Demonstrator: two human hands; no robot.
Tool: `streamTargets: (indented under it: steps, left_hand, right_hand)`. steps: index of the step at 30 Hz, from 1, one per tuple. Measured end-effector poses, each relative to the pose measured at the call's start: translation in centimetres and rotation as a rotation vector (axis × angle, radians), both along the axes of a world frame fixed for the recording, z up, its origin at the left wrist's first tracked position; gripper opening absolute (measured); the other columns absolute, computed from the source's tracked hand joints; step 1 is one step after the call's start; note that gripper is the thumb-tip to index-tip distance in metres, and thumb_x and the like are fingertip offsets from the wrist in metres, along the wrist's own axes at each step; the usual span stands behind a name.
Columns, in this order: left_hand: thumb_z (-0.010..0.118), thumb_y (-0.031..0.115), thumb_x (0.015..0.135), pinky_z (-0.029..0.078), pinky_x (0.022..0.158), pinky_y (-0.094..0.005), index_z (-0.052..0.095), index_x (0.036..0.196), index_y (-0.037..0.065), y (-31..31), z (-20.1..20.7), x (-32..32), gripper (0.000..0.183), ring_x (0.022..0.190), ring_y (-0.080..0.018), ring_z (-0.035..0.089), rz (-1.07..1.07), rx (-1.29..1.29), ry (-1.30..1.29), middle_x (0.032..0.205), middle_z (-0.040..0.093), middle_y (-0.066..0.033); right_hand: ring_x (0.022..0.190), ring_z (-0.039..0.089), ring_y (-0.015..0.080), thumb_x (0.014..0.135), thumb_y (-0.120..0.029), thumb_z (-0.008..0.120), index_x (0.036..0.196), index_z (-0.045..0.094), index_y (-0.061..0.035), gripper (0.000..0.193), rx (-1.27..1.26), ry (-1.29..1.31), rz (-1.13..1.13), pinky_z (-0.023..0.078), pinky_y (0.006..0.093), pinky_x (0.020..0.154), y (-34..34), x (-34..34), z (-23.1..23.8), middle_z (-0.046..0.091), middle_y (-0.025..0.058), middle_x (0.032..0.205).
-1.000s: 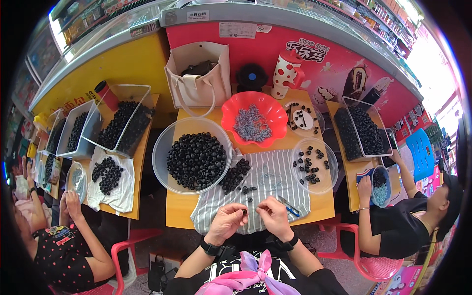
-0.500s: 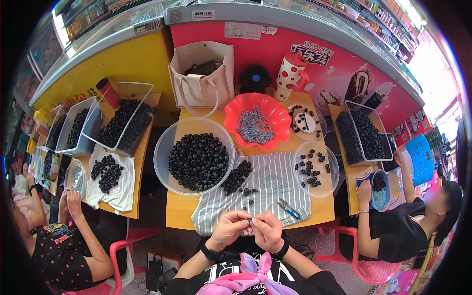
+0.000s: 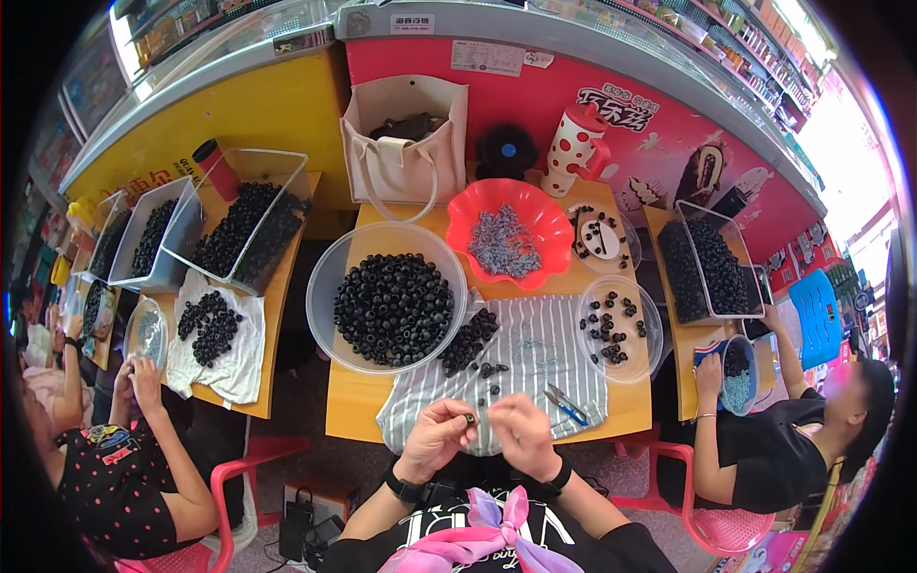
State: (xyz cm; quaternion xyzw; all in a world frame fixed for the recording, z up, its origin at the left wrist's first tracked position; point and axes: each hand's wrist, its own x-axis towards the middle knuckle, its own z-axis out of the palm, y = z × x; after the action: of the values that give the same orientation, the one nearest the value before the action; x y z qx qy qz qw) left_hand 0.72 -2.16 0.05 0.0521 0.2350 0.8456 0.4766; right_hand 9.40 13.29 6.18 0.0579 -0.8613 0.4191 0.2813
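Over the cloth's (image 3: 559,358) near edge: black bead (image 3: 469,419) | left hand (image 3: 440,437): fingertips pinching it | right hand (image 3: 522,437): half-curled, blurred, grip can't be told | table (image 3: 353,406): snips (image 3: 570,409), tub (image 3: 322,298), red bowl (image 3: 559,239) | room: pink panel (image 3: 511,100), left worker (image 3: 124,492), right worker (image 3: 759,449)

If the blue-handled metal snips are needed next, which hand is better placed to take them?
Probably the right hand: it is nearer to the snips, while the left hand holds a small round black bead.
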Motion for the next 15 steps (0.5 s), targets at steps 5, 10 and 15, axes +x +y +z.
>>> streamTargets:
  steps: [5, 10, 15]
  left_hand:
    - [0.062, 0.004, 0.09, 0.052, 0.064, -0.0232, 0.062, 0.101, -0.001, 0.0, -0.3, -0.7, 0.012, 0.076, -0.0173, 0.065, 0.028, 0.04, 0.02, 0.096, 0.065, -0.0137]
    - [0.061, 0.002, 0.09, 0.053, 0.063, -0.0253, 0.062, 0.102, 0.0, 0.2, -0.2, -0.6, 0.013, 0.075, -0.0203, 0.064, 0.046, 0.081, -0.009, 0.097, 0.065, -0.0149]
    - [0.06, 0.002, 0.091, 0.052, 0.066, -0.0262, 0.062, 0.105, 0.0, 0.2, -0.1, -0.7, 0.014, 0.077, -0.0206, 0.064, 0.052, 0.047, 0.014, 0.097, 0.066, -0.0144]
  right_hand:
    - [0.072, 0.059, 0.0309, 0.074, -0.002, 0.063, 0.082, 0.061, -0.0047, 0.008, 0.173, -0.309, -0.228, 0.047, 0.0389, 0.06, -0.1, -1.1, -0.6, 0.056, 0.0124, 0.08]
    - [0.074, 0.058, 0.0314, 0.073, -0.009, 0.06, 0.078, 0.056, -0.0054, 0.007, 0.44, -0.297, -0.212, 0.047, 0.04, 0.061, -1.0, -1.7, -2.2, 0.052, 0.0128, 0.078]
    - [0.068, 0.059, 0.0322, 0.074, 0.002, 0.062, 0.08, 0.058, -0.0042, 0.009, 0.156, -0.246, -0.229, 0.048, 0.038, 0.06, -0.3, -1.4, -2.4, 0.054, 0.0143, 0.075]
